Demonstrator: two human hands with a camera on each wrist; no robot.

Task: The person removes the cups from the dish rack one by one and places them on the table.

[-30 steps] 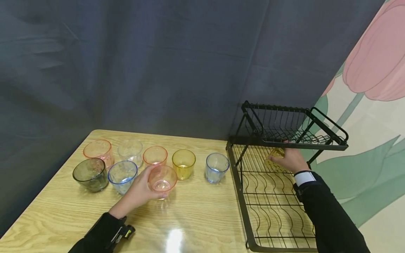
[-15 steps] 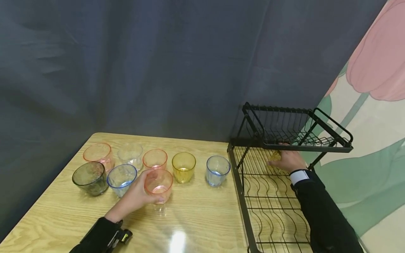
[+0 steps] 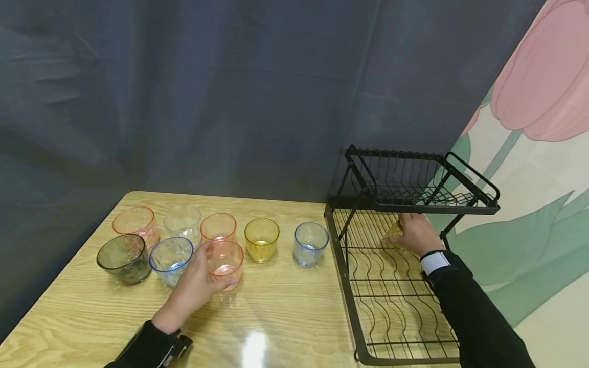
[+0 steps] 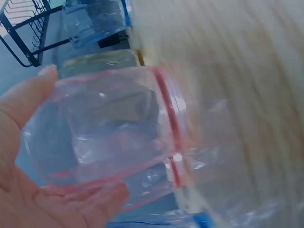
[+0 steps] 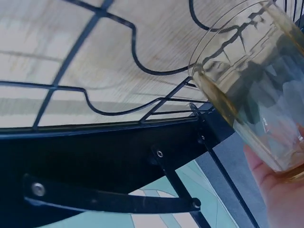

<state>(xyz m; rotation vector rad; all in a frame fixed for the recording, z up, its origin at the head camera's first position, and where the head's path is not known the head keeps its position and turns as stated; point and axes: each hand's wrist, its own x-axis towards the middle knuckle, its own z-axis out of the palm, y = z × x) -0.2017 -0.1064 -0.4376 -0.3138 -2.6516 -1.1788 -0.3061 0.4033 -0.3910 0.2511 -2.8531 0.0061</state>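
Observation:
My left hand (image 3: 195,283) grips a pink-rimmed clear glass (image 3: 225,263), thumb on one side and fingers on the other. In the left wrist view this pink glass (image 4: 114,128) fills the middle, with the left hand (image 4: 42,185) around it. Another pink glass (image 3: 218,226) stands just behind it, and a blue-rimmed glass (image 3: 171,258) is close beside the hand. Under the rack's upper shelf, my right hand (image 3: 417,234) holds a yellow glass (image 3: 393,232), partly hidden by the hand. The right wrist view shows this yellow glass (image 5: 251,90) tilted above the wires, fingers (image 5: 266,180) at its base.
A black two-tier dish rack (image 3: 349,301) stands on the right of the wooden table (image 3: 285,317). More glasses stand leftward: yellow (image 3: 262,240), blue-rimmed (image 3: 311,245), grey (image 3: 123,258), clear (image 3: 183,222) and pink (image 3: 135,225). A dark curtain (image 3: 221,102) hangs behind.
My left hand has shifted slightly left with the pink glass, nearer the pink glass behind it. The right hand stays under the upper shelf with the yellow glass, moving little.

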